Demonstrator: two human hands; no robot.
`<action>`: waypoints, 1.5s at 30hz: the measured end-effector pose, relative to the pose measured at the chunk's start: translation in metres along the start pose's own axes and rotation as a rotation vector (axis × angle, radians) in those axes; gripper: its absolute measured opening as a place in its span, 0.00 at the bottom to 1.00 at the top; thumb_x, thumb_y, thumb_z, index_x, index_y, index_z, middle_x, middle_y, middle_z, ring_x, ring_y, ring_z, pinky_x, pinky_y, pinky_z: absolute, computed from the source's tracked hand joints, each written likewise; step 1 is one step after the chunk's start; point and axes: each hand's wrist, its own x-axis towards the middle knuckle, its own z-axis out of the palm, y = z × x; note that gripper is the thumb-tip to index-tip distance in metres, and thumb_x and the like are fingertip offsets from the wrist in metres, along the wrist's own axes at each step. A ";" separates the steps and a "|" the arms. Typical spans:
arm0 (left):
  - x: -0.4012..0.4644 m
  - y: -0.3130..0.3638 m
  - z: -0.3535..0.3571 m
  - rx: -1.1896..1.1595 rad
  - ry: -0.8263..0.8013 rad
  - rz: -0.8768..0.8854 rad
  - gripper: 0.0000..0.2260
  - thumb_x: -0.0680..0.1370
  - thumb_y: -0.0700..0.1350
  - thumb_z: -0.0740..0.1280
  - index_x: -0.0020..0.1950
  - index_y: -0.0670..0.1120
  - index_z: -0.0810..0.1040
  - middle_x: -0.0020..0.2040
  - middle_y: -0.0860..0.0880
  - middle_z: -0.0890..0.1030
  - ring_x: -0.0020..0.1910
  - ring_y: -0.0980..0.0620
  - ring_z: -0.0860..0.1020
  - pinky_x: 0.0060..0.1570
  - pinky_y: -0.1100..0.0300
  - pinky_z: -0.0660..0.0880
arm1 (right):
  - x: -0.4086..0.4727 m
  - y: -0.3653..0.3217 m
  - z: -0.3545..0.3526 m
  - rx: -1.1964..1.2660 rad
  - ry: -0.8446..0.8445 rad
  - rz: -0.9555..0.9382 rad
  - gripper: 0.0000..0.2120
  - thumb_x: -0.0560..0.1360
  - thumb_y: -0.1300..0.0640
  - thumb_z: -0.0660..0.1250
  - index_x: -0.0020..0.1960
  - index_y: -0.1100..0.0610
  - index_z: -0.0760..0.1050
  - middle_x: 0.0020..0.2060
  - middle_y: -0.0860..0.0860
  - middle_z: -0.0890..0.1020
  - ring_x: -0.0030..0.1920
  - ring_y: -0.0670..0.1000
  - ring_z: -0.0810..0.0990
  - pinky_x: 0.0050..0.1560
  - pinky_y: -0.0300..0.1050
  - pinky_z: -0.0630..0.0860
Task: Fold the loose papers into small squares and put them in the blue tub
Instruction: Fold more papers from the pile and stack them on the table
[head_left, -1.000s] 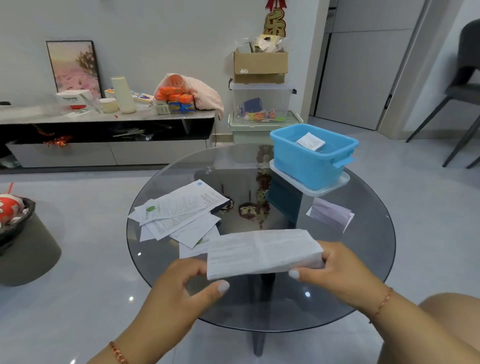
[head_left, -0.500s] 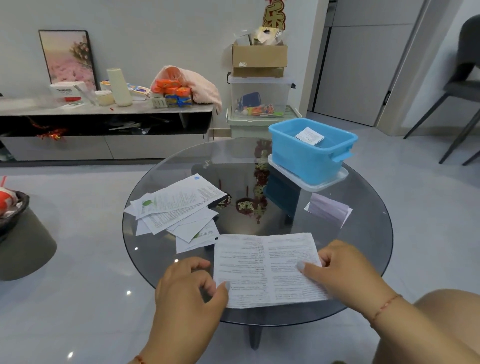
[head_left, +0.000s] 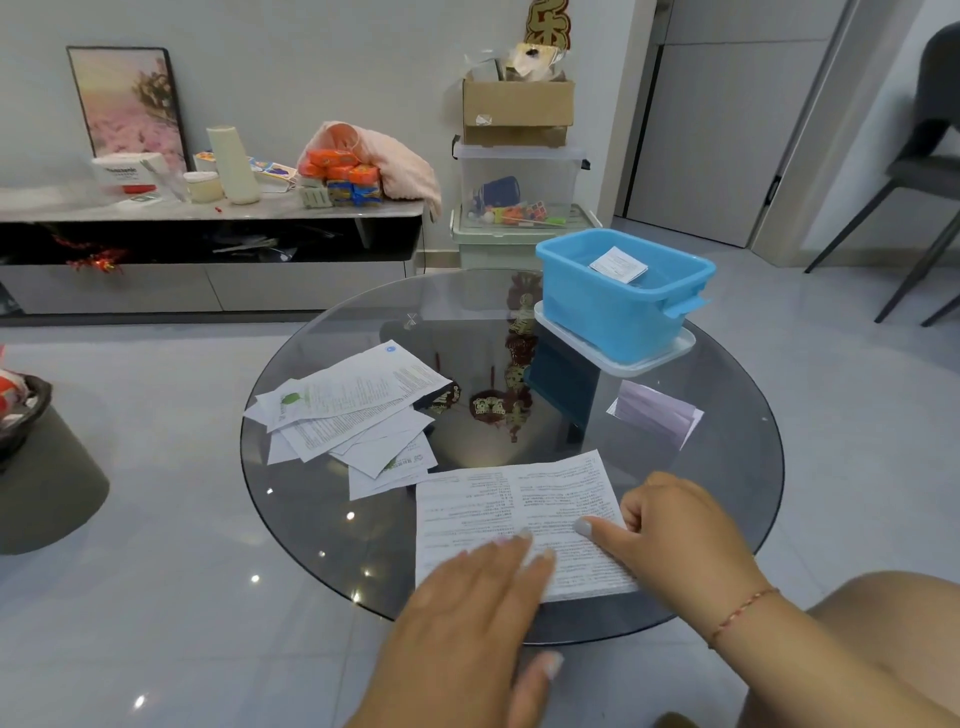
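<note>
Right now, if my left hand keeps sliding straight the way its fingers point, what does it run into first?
The left hand lies flat on the sheet, fingers aimed up and slightly right. It would cross the rest of the sheet, then bare glass table. Beyond, probably the tub on its lid, though depth is uncertain.

2 hands (head_left: 670, 535), 1 blue tub (head_left: 613, 317)

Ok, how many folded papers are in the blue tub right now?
1 visible: a small folded paper lies inside the blue tub, toward its far side. The near wall hides part of the floor, so another could be out of sight.
</note>
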 end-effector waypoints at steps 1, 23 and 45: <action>-0.002 0.003 0.006 0.037 -0.051 0.022 0.28 0.69 0.63 0.60 0.65 0.49 0.70 0.61 0.49 0.79 0.60 0.51 0.76 0.60 0.56 0.65 | 0.001 -0.001 0.000 -0.016 0.012 0.001 0.25 0.70 0.34 0.64 0.28 0.52 0.63 0.34 0.46 0.70 0.35 0.45 0.69 0.31 0.38 0.60; -0.012 -0.011 0.009 0.141 0.198 0.148 0.14 0.72 0.51 0.64 0.46 0.46 0.85 0.45 0.47 0.83 0.48 0.48 0.79 0.52 0.52 0.74 | -0.014 -0.004 0.015 0.213 -0.107 -0.511 0.08 0.68 0.48 0.70 0.42 0.45 0.71 0.41 0.39 0.72 0.48 0.39 0.67 0.46 0.29 0.64; -0.009 -0.013 -0.003 0.202 0.179 0.076 0.10 0.65 0.51 0.68 0.36 0.45 0.83 0.37 0.48 0.80 0.36 0.48 0.76 0.52 0.53 0.71 | -0.016 -0.009 0.000 0.112 -0.271 -0.194 0.12 0.71 0.49 0.68 0.40 0.43 0.64 0.42 0.38 0.65 0.52 0.47 0.66 0.55 0.41 0.64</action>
